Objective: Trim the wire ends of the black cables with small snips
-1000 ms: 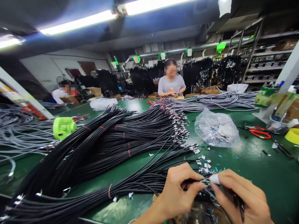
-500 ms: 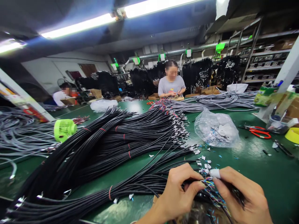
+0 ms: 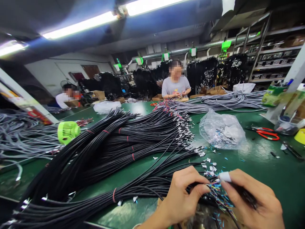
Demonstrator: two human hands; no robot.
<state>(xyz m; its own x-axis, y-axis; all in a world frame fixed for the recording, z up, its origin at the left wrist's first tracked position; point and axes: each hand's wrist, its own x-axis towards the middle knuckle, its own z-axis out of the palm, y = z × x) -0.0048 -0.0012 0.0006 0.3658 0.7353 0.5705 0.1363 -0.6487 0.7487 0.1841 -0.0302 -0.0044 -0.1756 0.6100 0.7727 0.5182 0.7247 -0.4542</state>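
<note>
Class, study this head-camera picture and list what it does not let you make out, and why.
- Head view: the exact spot where the left hand grips the wires, hidden by its thumb and fingers.
- Head view: the shape of the dark object in the right hand, mostly covered by that hand.
- Head view: each scrap inside the clear bag, too small, behind creased plastic.
- Head view: the yellow object's full shape, cut off by the right edge.

slim black cables lie bunched across the green table, thin multicoloured wires splayed.
</note>
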